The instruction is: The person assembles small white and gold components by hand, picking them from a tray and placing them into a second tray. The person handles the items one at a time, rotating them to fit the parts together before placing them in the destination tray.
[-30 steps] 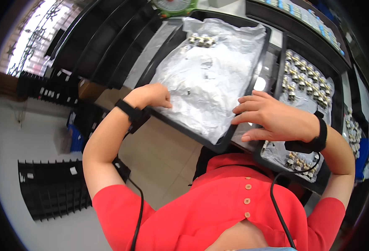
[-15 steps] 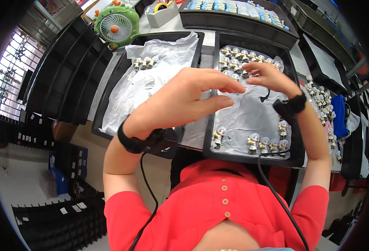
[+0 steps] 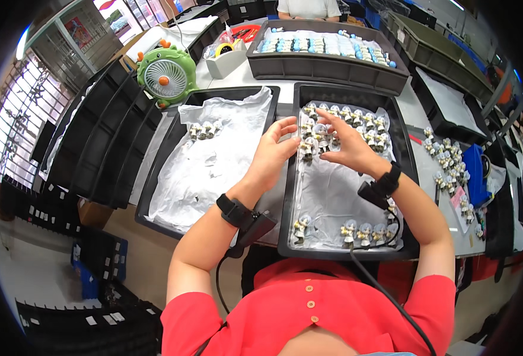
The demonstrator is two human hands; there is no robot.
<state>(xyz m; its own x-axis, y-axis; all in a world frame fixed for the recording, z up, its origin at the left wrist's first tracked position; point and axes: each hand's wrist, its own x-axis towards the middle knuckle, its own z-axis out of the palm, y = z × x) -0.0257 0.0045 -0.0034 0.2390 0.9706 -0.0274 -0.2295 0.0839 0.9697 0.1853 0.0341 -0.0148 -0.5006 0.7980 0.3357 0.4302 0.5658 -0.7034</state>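
Observation:
Small chibi-style figurines with pale hair and dark bases stand in rows at the far end of the right black tray (image 3: 408,178), on white lining paper. My left hand (image 3: 271,155) is at this tray's left rim, fingers bent and apart, its thumb tip close beside a figurine (image 3: 306,148). My right hand (image 3: 351,145) hovers over the rows with its thumb and fingers spread around another figurine (image 3: 321,139); I cannot tell whether it touches it. Several more figurines (image 3: 364,233) stand along the near edge of the same tray. Black straps with small devices are on both wrists.
The left black tray (image 3: 155,178) holds crumpled paper and a few figurines (image 3: 204,129). Behind are a green fan (image 3: 168,77), a tape dispenser (image 3: 223,62) and a deep grey crate (image 3: 327,70). Loose figurines (image 3: 448,157) lie at right by a blue bin (image 3: 477,175). Cables hang from both wrists.
Both hands have moved to the far-left figurine rows of the right tray, the left hand away from over the tray's middle. The view has tilted up, showing a person's torso behind the crate.

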